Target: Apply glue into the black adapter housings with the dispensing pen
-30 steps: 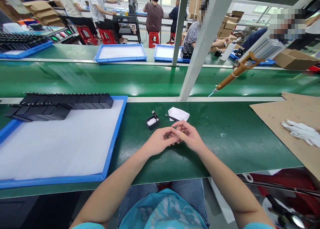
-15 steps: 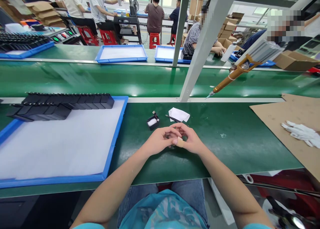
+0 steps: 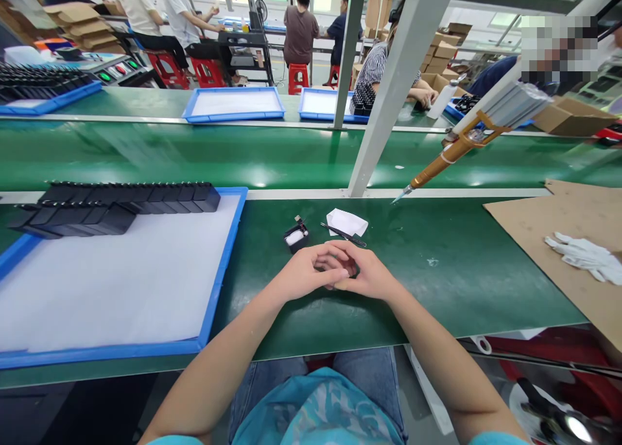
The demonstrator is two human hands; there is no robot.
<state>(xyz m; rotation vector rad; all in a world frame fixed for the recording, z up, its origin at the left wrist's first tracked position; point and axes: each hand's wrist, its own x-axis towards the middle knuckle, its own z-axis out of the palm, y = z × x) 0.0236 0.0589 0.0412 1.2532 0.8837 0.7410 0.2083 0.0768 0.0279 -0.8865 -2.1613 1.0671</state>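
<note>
- Green mat (image 3: pixel 437 283) covers the bench, and both hands rest on it at the middle, pressed together.
- Left hand (image 3: pixel 302 275) is half curled, its fingers laid over those of the right hand (image 3: pixel 372 275), which curls the same way.
- Something small and dark shows between the fingers; I cannot tell what it is, or whether either hand grips it.
- Black part (image 3: pixel 295 237) with a white patch lies on the mat just beyond the left hand, not touching it.
- Thin dark tool (image 3: pixel 344 234) lies just beyond the right hand's fingers, one end against a white paper (image 3: pixel 347 221).
- Blue tray (image 3: pixel 223 268) sits to the left, lined in white, with rows of black pieces (image 3: pixel 131 195) along its far edge.
- Cardboard (image 3: pixel 534 225) lies well to the right, with white gloves (image 3: pixel 580 256) on it.
- Orange dispenser (image 3: pixel 440 164) hangs slanted above the far right of the mat, tip down.
</note>
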